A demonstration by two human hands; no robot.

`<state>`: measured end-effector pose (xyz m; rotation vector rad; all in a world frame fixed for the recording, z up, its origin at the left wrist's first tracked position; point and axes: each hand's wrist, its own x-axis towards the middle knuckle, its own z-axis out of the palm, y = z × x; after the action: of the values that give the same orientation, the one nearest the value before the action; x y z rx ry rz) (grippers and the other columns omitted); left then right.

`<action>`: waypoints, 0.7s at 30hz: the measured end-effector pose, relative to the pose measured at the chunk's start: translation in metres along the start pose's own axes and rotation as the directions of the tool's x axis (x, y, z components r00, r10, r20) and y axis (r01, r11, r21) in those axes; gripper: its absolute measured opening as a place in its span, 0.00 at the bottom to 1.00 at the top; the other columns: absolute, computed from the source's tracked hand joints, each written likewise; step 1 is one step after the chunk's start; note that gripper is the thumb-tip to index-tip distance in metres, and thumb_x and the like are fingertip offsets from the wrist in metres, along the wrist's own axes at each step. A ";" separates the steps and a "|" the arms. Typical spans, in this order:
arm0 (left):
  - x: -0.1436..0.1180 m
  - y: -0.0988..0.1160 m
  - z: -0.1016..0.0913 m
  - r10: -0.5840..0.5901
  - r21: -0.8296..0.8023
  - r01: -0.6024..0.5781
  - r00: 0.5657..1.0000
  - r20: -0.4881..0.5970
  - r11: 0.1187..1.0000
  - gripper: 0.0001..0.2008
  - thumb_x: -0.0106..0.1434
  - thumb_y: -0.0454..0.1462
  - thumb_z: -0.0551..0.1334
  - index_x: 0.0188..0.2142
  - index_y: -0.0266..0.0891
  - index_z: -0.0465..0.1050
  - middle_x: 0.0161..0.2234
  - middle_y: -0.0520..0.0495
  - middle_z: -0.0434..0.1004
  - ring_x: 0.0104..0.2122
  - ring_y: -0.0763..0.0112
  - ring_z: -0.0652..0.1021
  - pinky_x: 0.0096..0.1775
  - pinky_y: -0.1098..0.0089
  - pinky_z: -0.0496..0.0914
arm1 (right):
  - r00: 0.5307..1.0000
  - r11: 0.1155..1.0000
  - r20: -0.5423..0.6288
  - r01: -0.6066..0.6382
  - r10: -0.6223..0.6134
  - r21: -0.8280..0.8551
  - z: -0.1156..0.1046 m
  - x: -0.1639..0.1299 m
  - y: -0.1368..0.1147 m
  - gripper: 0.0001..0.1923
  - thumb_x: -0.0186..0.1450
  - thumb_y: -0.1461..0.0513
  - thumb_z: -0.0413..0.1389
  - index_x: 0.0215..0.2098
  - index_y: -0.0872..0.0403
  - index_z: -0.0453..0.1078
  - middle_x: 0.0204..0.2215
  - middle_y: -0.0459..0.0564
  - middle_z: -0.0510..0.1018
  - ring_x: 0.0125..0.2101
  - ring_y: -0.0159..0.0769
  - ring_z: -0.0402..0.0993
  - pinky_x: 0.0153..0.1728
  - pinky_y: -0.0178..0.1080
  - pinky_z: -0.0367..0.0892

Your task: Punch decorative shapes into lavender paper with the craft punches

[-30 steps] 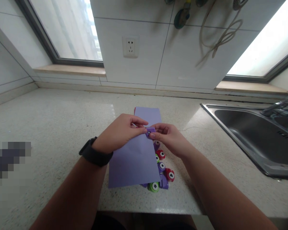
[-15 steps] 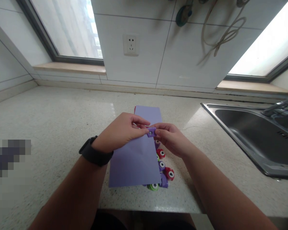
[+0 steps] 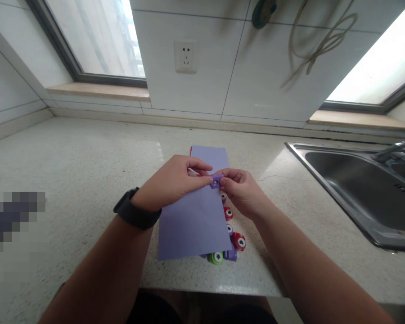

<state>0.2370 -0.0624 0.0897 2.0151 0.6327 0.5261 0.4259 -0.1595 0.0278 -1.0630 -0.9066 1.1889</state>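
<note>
A small purple craft punch [image 3: 216,181], with a round hole facing up, sits at the edge of a purple sheet of paper [image 3: 192,229]. My right hand [image 3: 241,189] pinches the punch between thumb and fingers. Closed on the sheet's far edge, my left hand [image 3: 178,180] has its thumb tip against the punch's left side. A dark watch band circles my left wrist. Slivers of white and red show between the left fingers; what they belong to is unclear. Under the sheet's right side lie several more punches, including a red one [image 3: 239,241] and a green one [image 3: 217,257], partly covered.
Behind my hands lies more purple paper [image 3: 209,153] with a red edge at its left. A steel sink [image 3: 351,193] with a tap is set into the speckled counter [image 3: 87,180] on the right. The tiled wall carries a socket [image 3: 186,56] and a hanging cable [image 3: 319,47].
Both hands, the punch and the sheet sit slightly higher and further right in view, mostly along with the camera's shift. The grip looks the same.
</note>
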 end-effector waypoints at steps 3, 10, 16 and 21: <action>0.000 0.001 0.001 0.000 -0.010 0.000 1.000 0.026 1.000 0.18 0.63 0.46 0.69 0.48 0.41 0.84 0.44 0.44 0.86 0.42 0.59 0.84 0.44 0.64 0.75 | 1.000 1.000 -0.010 0.013 -0.013 0.011 0.001 -0.001 -0.001 0.14 0.55 0.55 0.72 0.35 0.55 0.81 0.28 0.49 0.82 0.26 0.31 0.74 0.29 0.34 0.67; -0.002 0.006 -0.001 -0.006 -0.026 0.009 0.993 0.117 1.000 0.12 0.67 0.43 0.66 0.45 0.46 0.85 0.42 0.50 0.87 0.43 0.60 0.84 0.42 0.66 0.74 | 1.000 0.999 -0.006 0.019 -0.019 0.032 0.007 -0.005 -0.006 0.13 0.55 0.56 0.72 0.34 0.56 0.81 0.25 0.47 0.79 0.26 0.29 0.72 0.28 0.33 0.67; 0.000 0.005 -0.003 -0.048 -0.033 0.053 0.990 0.131 0.998 0.13 0.65 0.45 0.67 0.45 0.45 0.85 0.40 0.49 0.87 0.42 0.59 0.84 0.38 0.67 0.73 | 1.000 0.998 -0.007 -0.016 0.017 0.053 0.010 -0.007 -0.004 0.13 0.56 0.55 0.72 0.34 0.55 0.81 0.26 0.48 0.80 0.24 0.29 0.71 0.23 0.33 0.62; 0.002 0.002 -0.003 -0.100 -0.080 0.112 0.986 0.134 0.991 0.14 0.63 0.45 0.69 0.46 0.45 0.85 0.40 0.48 0.87 0.40 0.62 0.84 0.38 0.70 0.73 | 1.000 0.997 -0.004 -0.023 0.023 0.074 0.010 -0.008 -0.003 0.14 0.56 0.55 0.73 0.34 0.55 0.81 0.28 0.49 0.81 0.27 0.30 0.73 0.27 0.33 0.65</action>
<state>0.2374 -0.0602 0.0936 1.9046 0.6228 0.3501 0.4160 -0.1657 0.0337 -1.0189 -0.8420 1.2289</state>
